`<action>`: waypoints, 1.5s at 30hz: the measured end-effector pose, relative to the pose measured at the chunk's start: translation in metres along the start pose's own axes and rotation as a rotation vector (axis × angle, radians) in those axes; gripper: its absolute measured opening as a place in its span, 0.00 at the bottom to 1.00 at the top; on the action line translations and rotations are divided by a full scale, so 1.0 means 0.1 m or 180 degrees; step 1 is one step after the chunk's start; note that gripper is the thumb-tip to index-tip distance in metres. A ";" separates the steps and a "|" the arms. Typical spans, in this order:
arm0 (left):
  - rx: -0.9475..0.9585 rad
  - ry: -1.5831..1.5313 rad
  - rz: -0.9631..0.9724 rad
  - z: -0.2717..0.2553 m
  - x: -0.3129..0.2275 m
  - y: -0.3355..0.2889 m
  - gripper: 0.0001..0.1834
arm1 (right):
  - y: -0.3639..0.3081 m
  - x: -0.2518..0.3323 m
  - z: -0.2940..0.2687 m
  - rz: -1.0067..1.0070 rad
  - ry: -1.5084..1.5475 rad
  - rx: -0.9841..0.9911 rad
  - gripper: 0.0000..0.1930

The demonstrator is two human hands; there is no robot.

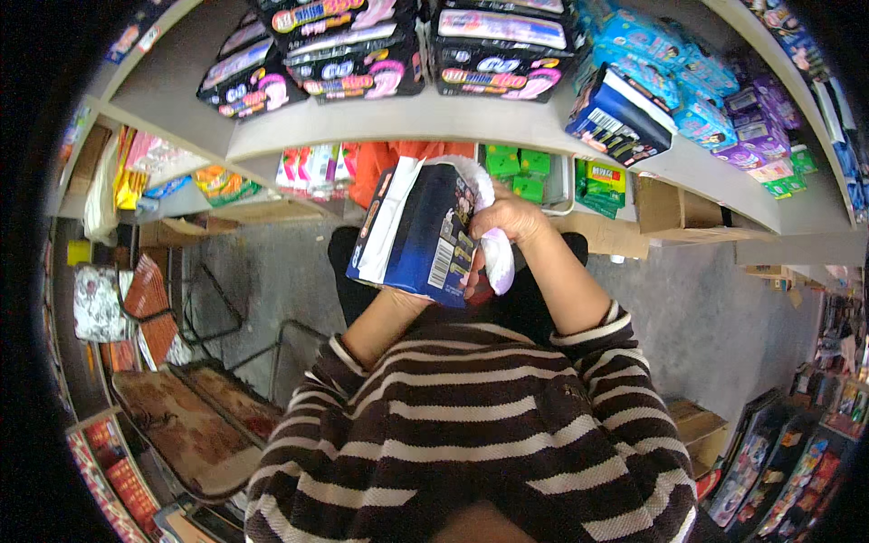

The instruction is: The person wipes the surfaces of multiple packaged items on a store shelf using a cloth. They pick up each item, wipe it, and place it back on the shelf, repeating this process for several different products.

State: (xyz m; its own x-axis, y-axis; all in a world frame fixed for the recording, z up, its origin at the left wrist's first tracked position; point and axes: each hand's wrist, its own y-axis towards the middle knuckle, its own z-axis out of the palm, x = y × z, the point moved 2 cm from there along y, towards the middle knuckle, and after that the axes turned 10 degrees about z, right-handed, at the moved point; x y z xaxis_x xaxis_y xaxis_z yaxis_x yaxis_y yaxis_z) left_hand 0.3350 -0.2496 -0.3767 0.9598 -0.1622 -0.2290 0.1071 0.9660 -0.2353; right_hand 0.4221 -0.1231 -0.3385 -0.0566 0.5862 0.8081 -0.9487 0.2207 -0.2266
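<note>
A dark blue sanitary pad pack [418,231] with a white side and a barcode is held up in front of my body. My left hand [409,301] supports it from below; most of that hand is hidden behind the pack, and some fingertips show at its lower right edge. My right hand [512,219] is closed on a white and lavender cloth [498,262] at the pack's right edge. Part of the cloth runs up along the pack's upper right corner. A similar dark blue pack [619,119] lies on the shelf's front edge, ahead to the right.
Black packs [353,68] stand stacked on the shelf [362,125] ahead, with light blue packs [643,45] and purple packs [756,122] to the right. Below are green packs [518,165] and a cardboard box [674,208]. A worn folding chair [195,421] stands at left.
</note>
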 end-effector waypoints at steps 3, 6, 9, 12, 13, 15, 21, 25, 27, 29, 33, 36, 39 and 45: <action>-0.0329 0.0097 0.0263 -0.12 -0.01 0.00 0.31 | -0.06 -0.09 -0.09 -0.0017 -0.0095 0.0095 0.37; -0.0599 0.0866 0.1027 -0.21 -0.35 -0.02 0.31 | -0.17 -0.09 -0.21 -0.0134 -0.0957 -0.0438 0.32; 0.0474 0.1039 0.1184 -0.13 -0.65 -0.19 0.33 | -0.25 -0.14 -0.29 0.0029 -0.1706 -0.0917 0.32; 0.0469 0.3716 0.1017 -0.02 -0.68 -0.19 0.38 | -0.25 -0.21 -0.25 -0.0030 -0.2499 -0.1116 0.32; 0.0616 0.4109 0.0955 0.03 -0.65 -0.17 0.40 | -0.24 -0.21 -0.23 -0.0072 -0.2773 -0.1321 0.33; 0.0417 0.5138 0.1316 0.12 -0.58 -0.11 0.45 | -0.26 -0.13 -0.10 -0.0899 -0.4429 -0.1476 0.35; 0.0321 0.5682 0.1890 0.26 -0.54 -0.23 0.55 | -0.46 0.45 0.20 -0.0657 -0.3582 -0.2093 0.15; 0.0383 0.5811 0.1877 0.27 -0.49 -0.25 0.44 | -0.34 0.34 0.74 -0.0755 -0.5120 -0.0866 0.31; 0.0353 0.4878 0.2084 0.27 -0.47 -0.26 0.37 | -0.26 0.24 0.76 -0.0867 -0.5512 -0.0814 0.34; 0.0217 0.5321 0.1740 0.23 -0.48 -0.29 0.34 | -0.16 0.21 0.57 -0.1155 -0.5120 -0.1053 0.32; 0.0302 0.4244 0.1507 0.13 -0.51 -0.39 0.32 | -0.08 0.09 -0.05 0.0582 -0.2673 -0.1438 0.17; -0.0260 0.2787 0.1326 0.01 -0.55 -0.39 0.28 | -0.13 0.08 -0.16 -0.0621 -0.0953 -0.1828 0.13; 0.0698 0.0527 0.1100 0.00 -0.48 -0.27 0.29 | -0.21 0.14 -0.02 -0.1300 -0.1008 -0.1729 0.15; -0.0186 -0.0418 0.1194 -0.14 -0.39 -0.06 0.25 | -0.34 0.27 0.50 -0.2139 -0.4095 -0.1352 0.25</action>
State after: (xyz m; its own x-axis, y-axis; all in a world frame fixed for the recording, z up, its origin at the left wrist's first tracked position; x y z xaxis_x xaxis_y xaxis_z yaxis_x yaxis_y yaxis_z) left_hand 0.2929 -0.2522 -0.3793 0.9549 0.2304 -0.1874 -0.2684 0.9396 -0.2124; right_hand 0.4377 -0.1536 -0.2819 -0.1009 -0.7239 0.6825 -0.7633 0.4963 0.4136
